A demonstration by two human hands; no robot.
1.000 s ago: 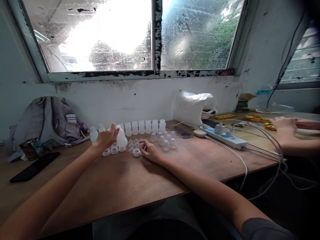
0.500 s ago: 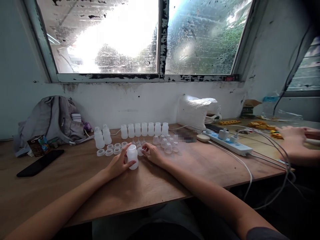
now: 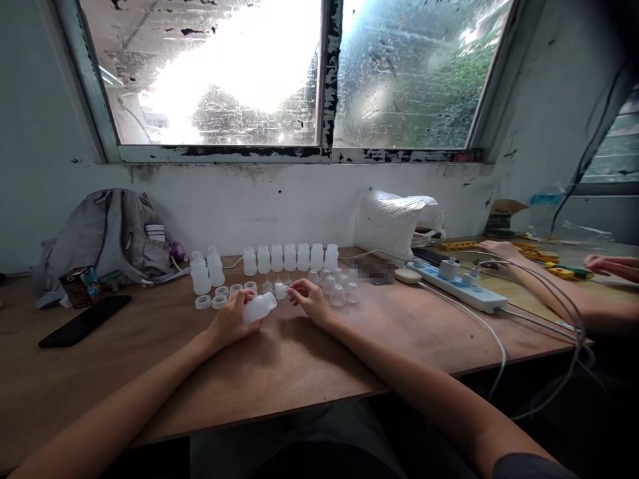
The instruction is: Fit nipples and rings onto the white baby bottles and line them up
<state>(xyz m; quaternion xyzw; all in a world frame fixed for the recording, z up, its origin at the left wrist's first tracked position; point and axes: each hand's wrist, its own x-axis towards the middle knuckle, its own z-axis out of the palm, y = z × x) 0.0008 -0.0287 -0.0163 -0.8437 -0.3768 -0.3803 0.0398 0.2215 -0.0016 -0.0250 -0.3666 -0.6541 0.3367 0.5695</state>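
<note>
My left hand is wrapped round a frosted white baby bottle, which tilts with its open neck toward the right. Beside that neck, the fingertips of my right hand are closed together on a small translucent bottle nipple, partly hidden by the fingers. Clear nipples stand just behind. White collar rings lie in rows to the left of my left hand. Clear domed caps are grouped to the right of my right hand.
Several open bottles line up near the wall, with two assembled bottles to their left. A phone, a drink carton and a backpack are at left. A power strip with cables and another person's arms are at right.
My left hand has tipped the bottle from upright toward the right. My right fingers have raised the nipple slightly from the table. The other person's hand has reached farther left.
</note>
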